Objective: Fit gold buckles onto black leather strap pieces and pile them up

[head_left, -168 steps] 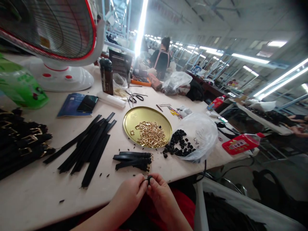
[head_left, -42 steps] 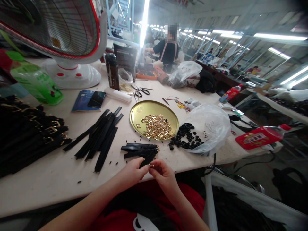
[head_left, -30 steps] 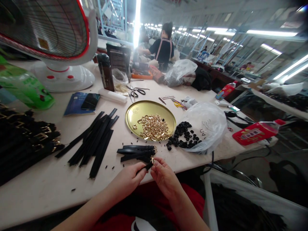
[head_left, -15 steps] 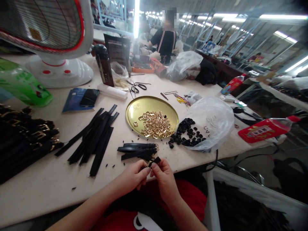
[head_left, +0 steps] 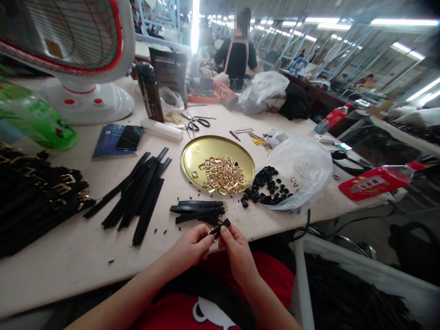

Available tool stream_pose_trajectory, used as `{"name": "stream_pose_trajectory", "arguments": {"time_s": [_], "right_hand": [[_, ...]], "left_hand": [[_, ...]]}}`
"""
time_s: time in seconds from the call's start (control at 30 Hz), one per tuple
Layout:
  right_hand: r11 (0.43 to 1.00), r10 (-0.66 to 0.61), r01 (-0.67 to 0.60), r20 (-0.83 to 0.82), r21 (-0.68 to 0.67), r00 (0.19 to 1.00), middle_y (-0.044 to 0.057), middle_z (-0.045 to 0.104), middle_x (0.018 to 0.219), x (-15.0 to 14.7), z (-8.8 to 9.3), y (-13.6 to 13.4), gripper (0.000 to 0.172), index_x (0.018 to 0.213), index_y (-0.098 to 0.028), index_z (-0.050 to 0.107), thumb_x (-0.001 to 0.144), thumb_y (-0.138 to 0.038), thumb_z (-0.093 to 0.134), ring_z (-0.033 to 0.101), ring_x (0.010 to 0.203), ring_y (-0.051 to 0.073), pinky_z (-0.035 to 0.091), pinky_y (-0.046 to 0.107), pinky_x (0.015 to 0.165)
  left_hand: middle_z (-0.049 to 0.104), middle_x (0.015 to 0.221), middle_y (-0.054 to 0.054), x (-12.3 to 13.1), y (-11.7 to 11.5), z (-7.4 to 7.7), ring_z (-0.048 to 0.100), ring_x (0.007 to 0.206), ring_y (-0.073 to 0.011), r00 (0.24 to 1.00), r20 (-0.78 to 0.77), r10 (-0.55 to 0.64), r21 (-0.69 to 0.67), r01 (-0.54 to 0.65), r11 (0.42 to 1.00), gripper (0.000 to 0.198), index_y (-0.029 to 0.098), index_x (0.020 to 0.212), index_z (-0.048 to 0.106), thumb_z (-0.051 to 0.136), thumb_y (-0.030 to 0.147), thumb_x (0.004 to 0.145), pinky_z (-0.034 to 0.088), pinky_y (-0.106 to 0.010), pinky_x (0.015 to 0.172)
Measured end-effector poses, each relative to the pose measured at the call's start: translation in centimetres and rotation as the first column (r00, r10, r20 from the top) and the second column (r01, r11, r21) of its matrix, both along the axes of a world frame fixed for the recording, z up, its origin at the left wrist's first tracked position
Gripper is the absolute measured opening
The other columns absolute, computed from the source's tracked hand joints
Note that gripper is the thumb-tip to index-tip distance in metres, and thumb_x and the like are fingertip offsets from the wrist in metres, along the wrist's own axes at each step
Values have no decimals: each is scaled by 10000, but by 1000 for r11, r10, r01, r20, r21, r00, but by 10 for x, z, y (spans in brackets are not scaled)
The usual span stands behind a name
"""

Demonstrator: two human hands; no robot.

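At the table's front edge, my left hand (head_left: 195, 244) is closed on a short black strap with a gold buckle (head_left: 212, 232). My right hand (head_left: 238, 247) pinches the end of the same black strap (head_left: 222, 226) between thumb and fingers. Just beyond my hands lies a small stack of black straps with gold buckles (head_left: 197, 207). Behind it, an oval gold tray (head_left: 192, 158) carries a heap of loose gold buckles (head_left: 225, 174). Plain black strips (head_left: 137, 197) lie fanned out to the left. Small black loops (head_left: 264, 185) spill from a clear plastic bag (head_left: 305, 169) on the right.
At far left are a pile of buckled black straps (head_left: 37, 201), a green bottle (head_left: 37, 117) and a heater or fan (head_left: 89, 101). Scissors (head_left: 197, 121) lie behind the tray, yellow-handled cutters (head_left: 257, 140) to its right. A red bottle (head_left: 378, 181) lies at right. Another person (head_left: 237, 59) stands beyond.
Both hands keep hold of the buckled strap, with slightly more of it showing between them. The view has shifted a little. The person beyond has turned and moved an arm.
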State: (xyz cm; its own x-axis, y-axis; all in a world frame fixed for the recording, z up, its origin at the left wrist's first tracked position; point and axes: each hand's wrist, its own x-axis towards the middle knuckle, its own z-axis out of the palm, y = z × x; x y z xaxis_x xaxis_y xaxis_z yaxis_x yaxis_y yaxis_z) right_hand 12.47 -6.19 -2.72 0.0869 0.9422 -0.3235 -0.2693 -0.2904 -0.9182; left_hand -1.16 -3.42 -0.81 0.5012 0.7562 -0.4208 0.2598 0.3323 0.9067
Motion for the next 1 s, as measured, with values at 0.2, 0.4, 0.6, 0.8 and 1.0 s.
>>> {"name": "stream_pose_trajectory", "arguments": {"time_s": [0.2, 0.4, 0.6, 0.8, 1.0], "right_hand": [[998, 67, -67, 35, 9, 997, -57, 425, 537, 3, 4, -5, 278, 671, -167, 506, 753, -429, 553, 346, 503, 82, 284, 214, 501], [992, 119, -123, 109, 28, 987, -52, 417, 521, 1, 3, -8, 298, 700, -174, 503, 807, -448, 460, 360, 482, 92, 296, 223, 490], [958, 5, -147, 496, 248, 868, 14, 577, 724, 4, 3, -11, 113, 761, -198, 581, 772, -302, 541, 498, 676, 158, 381, 269, 620], [961, -52, -108, 550, 255, 834, -17, 524, 650, 3, 4, -8, 69, 707, -201, 529, 744, -246, 567, 475, 602, 138, 360, 245, 560], [887, 150, -357, 549, 292, 822, 13, 552, 764, 11, 15, -6, 113, 811, -201, 568, 817, -218, 457, 511, 701, 145, 381, 248, 622]], "left_hand": [[434, 442, 104, -5, -3, 0, 288, 310, -26, 999, 35, 14, -113, -10, 994, 271, 193, 707, 381, 462, 446, 763, 167, -128, 304], [438, 442, 104, -5, -5, 2, 302, 307, -25, 999, 44, -22, -75, 25, 997, 253, 190, 701, 400, 469, 426, 760, 183, -127, 304], [409, 422, 106, -1, -9, -1, 321, 320, -46, 997, -57, 51, 41, -49, 998, 269, 199, 657, 385, 461, 433, 766, 217, -146, 325], [357, 424, 102, 0, -6, -4, 349, 388, -65, 988, -123, 94, 188, -70, 980, 343, 198, 591, 369, 481, 486, 741, 243, -165, 374], [465, 479, 89, 0, 6, -9, 374, 337, -75, 991, -131, 28, 72, -19, 997, 292, 201, 729, 420, 475, 487, 720, 250, -179, 345]]}}
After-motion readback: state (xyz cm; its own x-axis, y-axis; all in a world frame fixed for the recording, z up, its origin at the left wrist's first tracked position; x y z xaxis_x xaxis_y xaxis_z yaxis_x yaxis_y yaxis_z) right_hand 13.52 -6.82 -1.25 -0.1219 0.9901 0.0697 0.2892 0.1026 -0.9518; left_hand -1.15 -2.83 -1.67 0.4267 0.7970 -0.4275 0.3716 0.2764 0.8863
